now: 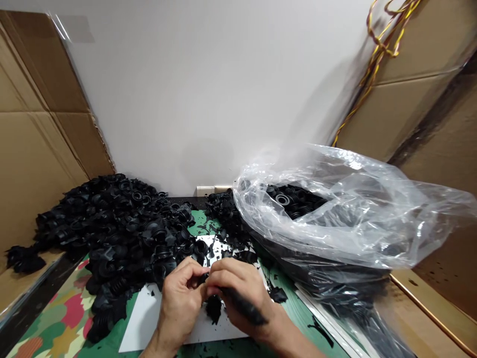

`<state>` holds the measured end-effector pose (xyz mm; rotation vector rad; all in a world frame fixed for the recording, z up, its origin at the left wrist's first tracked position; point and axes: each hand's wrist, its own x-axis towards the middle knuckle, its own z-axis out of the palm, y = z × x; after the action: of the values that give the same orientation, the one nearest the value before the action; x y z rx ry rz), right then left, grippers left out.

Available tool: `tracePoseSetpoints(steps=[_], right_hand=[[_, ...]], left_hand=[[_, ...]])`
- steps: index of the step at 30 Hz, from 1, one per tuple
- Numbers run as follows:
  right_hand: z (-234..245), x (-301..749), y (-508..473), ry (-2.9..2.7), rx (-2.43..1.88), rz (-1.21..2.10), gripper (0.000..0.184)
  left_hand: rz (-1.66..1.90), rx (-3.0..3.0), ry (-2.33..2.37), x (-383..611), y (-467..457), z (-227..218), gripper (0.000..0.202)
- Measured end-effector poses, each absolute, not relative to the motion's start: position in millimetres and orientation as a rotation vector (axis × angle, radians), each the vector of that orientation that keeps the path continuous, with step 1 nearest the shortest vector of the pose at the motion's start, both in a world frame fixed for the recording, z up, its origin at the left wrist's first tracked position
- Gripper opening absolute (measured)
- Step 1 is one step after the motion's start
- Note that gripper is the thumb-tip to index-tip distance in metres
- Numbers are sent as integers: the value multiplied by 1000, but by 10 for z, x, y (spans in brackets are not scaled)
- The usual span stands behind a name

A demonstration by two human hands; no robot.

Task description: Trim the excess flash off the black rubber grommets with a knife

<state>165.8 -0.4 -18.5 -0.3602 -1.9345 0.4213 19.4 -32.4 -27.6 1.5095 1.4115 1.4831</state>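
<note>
My left hand (181, 297) and my right hand (238, 293) meet over a white sheet (145, 318) near the bottom edge. Both pinch a small black rubber part (202, 279) between their fingertips. My right hand also grips a thin black tool (244, 308) that lies along the palm toward the wrist. Black scraps (213, 307) lie on the sheet just under the hands. A big heap of black ribbed rubber parts (119, 228) lies to the left, close to my left hand.
A clear plastic bag (346, 214) holding more black parts stands on the right. Cardboard panels (33, 129) flank both sides, and a white wall is behind. Yellow and red wires (376, 54) hang at the upper right. A colourful patterned mat (67, 313) covers the table.
</note>
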Motion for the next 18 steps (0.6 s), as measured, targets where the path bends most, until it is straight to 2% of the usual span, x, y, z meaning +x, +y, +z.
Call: tracePoseSetpoints(steps=[3, 5, 14, 18], right_hand=[[-210, 1711, 72, -1905, -427, 121, 21], [-225, 1764, 154, -1797, -542, 139, 17], [-258, 1797, 218, -1482, -581, 723, 6], [-220, 1776, 167, -1426, -537, 1024, 12]], left_hand=[[1453, 1521, 1383, 214, -347, -285, 9], [1449, 1511, 1397, 225, -355, -289, 5], [1479, 1423, 1420, 222, -319, -238, 5], [1454, 1373, 1403, 203, -327, -242, 7]])
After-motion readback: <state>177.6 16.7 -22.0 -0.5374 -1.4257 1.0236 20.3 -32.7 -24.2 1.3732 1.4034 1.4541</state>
